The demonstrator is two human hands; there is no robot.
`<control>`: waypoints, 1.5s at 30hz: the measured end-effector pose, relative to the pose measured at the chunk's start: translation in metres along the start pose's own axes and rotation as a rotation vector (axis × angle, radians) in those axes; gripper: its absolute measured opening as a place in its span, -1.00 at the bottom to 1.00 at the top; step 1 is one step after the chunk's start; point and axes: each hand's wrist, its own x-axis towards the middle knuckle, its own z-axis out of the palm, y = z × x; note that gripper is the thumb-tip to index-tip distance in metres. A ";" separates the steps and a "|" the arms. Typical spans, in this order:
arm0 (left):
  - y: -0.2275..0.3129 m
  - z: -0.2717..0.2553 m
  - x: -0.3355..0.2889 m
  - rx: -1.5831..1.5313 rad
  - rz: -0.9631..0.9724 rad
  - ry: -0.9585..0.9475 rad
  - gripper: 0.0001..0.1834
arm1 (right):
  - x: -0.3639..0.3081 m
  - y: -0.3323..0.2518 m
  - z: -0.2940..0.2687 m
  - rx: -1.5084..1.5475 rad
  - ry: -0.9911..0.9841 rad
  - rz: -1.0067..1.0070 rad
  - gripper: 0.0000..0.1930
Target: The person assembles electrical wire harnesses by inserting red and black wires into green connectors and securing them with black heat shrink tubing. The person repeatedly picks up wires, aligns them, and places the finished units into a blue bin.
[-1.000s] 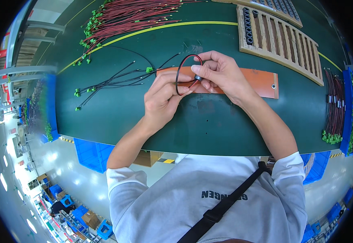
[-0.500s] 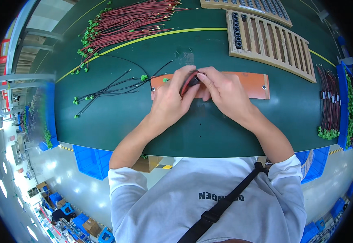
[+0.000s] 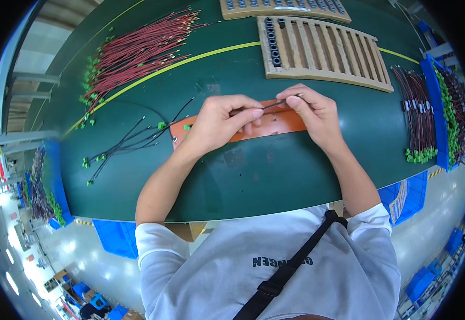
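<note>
A thin dark cable (image 3: 275, 104) runs between my two hands above an orange strip-shaped board (image 3: 291, 124). My left hand (image 3: 220, 120) is closed, pinching the cable between thumb and fingers. Near the cable's tip, my right hand (image 3: 317, 113) is closed on it as well, and a small end sticks out past the fingertips. Whatever else lies inside the left hand's curled fingers is hidden. To the left of the board, several black cables (image 3: 131, 140) with green connectors (image 3: 102, 157) lie loosely crossed.
Many red cables (image 3: 142, 50) with green connectors lie at the far left. A slotted tan tray (image 3: 317, 75) holds black rings at its left side; a second tray (image 3: 285, 14) stands behind. Bundled cables (image 3: 418, 122) lie at right beside a blue bin (image 3: 439, 114).
My hands were together around a black ring-like piece with red; now they are apart with the cable stretched between them. That piece no longer shows. The whole view has shifted and turned slightly.
</note>
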 end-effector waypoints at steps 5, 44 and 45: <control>-0.023 0.009 -0.007 -0.134 -0.095 0.059 -0.87 | -0.002 0.008 0.004 0.003 0.060 0.120 -0.81; -0.008 -0.015 -0.064 0.982 0.681 0.271 -0.73 | -0.016 0.013 -0.005 -0.549 0.048 -0.217 -0.81; -0.011 -0.014 -0.063 0.975 0.673 0.287 -0.74 | -0.016 0.013 -0.005 -0.568 0.049 -0.226 -0.80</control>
